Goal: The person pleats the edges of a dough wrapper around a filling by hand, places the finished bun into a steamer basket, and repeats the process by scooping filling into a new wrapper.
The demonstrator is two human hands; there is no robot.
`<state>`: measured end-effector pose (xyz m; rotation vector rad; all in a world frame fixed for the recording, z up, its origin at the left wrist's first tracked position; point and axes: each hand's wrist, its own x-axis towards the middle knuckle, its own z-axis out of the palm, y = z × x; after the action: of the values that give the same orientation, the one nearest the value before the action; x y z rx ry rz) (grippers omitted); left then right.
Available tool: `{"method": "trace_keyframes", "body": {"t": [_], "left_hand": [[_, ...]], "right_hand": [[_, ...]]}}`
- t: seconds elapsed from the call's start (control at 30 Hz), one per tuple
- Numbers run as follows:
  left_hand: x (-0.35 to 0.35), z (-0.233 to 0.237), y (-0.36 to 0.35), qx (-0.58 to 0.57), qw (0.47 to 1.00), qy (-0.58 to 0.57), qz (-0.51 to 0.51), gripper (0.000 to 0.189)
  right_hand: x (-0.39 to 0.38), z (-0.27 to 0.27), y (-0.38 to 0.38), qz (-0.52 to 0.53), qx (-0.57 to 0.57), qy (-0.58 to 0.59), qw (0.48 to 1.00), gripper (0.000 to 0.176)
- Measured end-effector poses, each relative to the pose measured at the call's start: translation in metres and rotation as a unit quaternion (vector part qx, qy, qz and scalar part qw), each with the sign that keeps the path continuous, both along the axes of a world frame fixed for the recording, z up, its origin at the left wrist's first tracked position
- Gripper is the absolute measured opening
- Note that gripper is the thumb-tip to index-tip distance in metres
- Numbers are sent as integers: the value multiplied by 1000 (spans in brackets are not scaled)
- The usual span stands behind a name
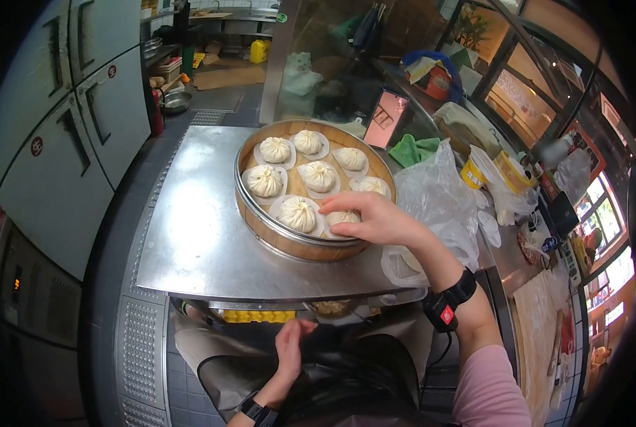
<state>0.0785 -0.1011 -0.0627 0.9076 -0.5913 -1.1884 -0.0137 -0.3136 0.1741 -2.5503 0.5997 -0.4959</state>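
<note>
A round bamboo steamer (252, 222) with a metal band stands on the steel table. In it several pleated steamed buns sit on paper rounds, among them a middle bun (319, 176) and a front bun (296, 214). My right hand (375, 217) reaches in from the right. Its thumb and fingers lie around a bun (341, 218) at the steamer's front right, which my hand partly covers. My left hand (289, 347) hangs below the table's front edge, over my lap. Its fingers are loosely extended, and I see nothing in them.
The steel table (190, 235) extends left of the steamer. Behind it leans a phone (386, 118), beside a green cloth (413, 151). Clear plastic bags (439, 196) lie on the right. A yellow tray (257, 316) shows under the table edge. White cabinets (61, 135) line the left side.
</note>
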Motion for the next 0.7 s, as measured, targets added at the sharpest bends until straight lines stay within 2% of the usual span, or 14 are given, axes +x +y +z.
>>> {"method": "trace_keyframes", "body": {"t": [0.1,0.2,0.27,0.3,0.37,0.43,0.47,0.53,0.57,0.63,0.67,0.7], "left_hand": [[-1,0,2,4,1000,-3,4,35],[-2,4,4,8,1000,-12,-3,34],[-5,7,3,7,1000,-5,-8,33],[-7,7,3,5,1000,7,-8,31],[-9,1,2,11,999,-13,-39,29],[-17,-1,0,17,997,-30,-65,27],[-23,1,-3,34,995,-33,-87,24],[-33,2,-9,53,991,-42,-112,21],[-41,1,-13,25,987,-61,-146,18],[-55,10,-18,-6,972,-112,-208,16],[-60,22,-22,-3,970,-117,-211,16],[-63,35,-26,-32,953,-176,-246,15]], "right_hand": [[0,2,-2,-17,13,35,999,34],[0,3,4,-22,29,68,997,30],[-4,-2,7,-19,-53,-94,994,25],[-15,4,14,-28,-52,-95,994,25],[-52,27,31,-135,28,-169,976,19],[-104,24,47,-98,149,-215,960,13],[-124,17,56,-102,152,-216,959,13],[-152,0,66,-112,143,-101,978,7],[-155,-6,63,-116,144,-105,977,7],[-157,-24,60,-233,-27,-51,971,9],[-159,-30,55,-236,-24,-56,970,9],[-160,-34,47,-225,-88,-44,969,10]]}}
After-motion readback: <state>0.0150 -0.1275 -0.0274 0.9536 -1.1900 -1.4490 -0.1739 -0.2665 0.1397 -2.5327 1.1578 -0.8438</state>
